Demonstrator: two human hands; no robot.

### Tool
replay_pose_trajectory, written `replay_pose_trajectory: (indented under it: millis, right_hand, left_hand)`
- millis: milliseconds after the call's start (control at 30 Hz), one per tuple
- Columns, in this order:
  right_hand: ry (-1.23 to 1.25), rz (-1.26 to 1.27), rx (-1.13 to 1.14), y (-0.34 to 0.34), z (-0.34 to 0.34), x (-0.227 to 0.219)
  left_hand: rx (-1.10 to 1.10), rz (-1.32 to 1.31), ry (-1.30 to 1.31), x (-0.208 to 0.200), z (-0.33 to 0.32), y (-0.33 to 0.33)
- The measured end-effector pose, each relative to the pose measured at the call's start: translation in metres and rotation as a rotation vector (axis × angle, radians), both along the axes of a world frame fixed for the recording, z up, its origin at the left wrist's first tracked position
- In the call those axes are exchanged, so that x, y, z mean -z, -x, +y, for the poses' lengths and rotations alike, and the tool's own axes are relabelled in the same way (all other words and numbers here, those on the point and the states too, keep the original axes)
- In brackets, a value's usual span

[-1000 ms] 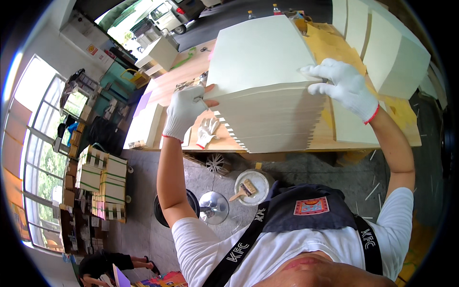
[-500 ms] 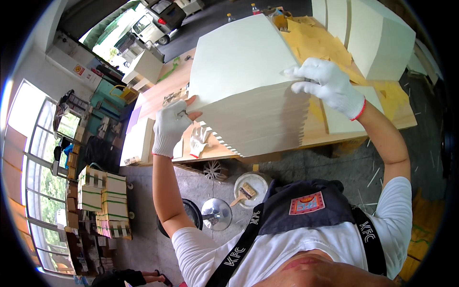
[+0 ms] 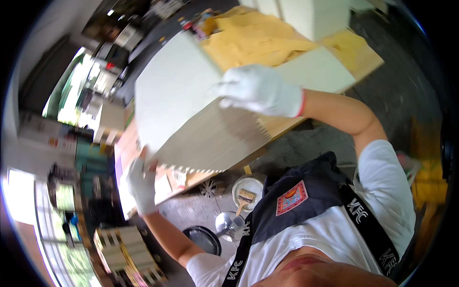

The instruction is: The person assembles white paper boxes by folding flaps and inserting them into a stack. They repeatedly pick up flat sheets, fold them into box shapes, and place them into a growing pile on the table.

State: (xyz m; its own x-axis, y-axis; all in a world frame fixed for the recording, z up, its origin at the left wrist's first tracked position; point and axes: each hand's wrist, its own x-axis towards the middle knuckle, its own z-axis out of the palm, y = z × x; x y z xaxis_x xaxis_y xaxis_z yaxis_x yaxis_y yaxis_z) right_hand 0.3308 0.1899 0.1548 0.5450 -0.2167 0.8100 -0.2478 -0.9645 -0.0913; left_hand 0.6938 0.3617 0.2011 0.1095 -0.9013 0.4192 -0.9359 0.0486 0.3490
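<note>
A thick stack of large white sheets (image 3: pixel 177 81) lies on the wooden table in front of me. Its grey near side (image 3: pixel 215 138) slopes toward me, and the sheet corners form small steps along both ends. My left hand (image 3: pixel 141 186), in a white knitted glove, is closed around the near left corner, with bare fingertips showing. At the near right corner, my right hand (image 3: pixel 260 91) in a matching glove pinches the edge; motion blurs its fingers. A loose white glove (image 3: pixel 180 177) rests on the table beyond the stack's stepped left end.
Crumpled yellow paper (image 3: pixel 258 38) covers the table's far right part, beside a tall white block of sheets (image 3: pixel 330 19). A flat white sheet (image 3: pixel 318 69) lies nearer. Below the table edge stand a bucket (image 3: pixel 258 184) bearing a brush (image 3: pixel 245 196) and a black round pedestal base (image 3: pixel 203 240).
The whole view has turned and shifted. Both hands and the stack now appear farther left, the left hand lower and the stack's near edge more slanted. Both hands keep their hold.
</note>
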Motion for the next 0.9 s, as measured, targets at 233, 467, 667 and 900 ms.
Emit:
replay_pose_trajectory:
  millis: [233, 467, 667, 900]
  right_hand:
    - [-0.162, -0.297, 0.031, 0.072, 0.002, 0.077]
    - [-1.895, -0.300, 0.375, 0.215, 0.014, 0.294]
    - [-2.130, -0.732, 0.393, 0.261, 0.004, 0.350]
    - [-2.261, -0.898, 0.214, 0.277, -0.025, 0.337]
  left_hand:
    - [0.268, 0.148, 0.772, 0.112, 0.006, 0.142]
    - [0.260, 1.368, -0.599, 0.314, -0.137, 0.316]
    - [-0.075, 1.515, -0.852, 0.402, -0.249, 0.333]
    - [-0.154, 1.744, -1.019, 0.357, -0.278, 0.402]
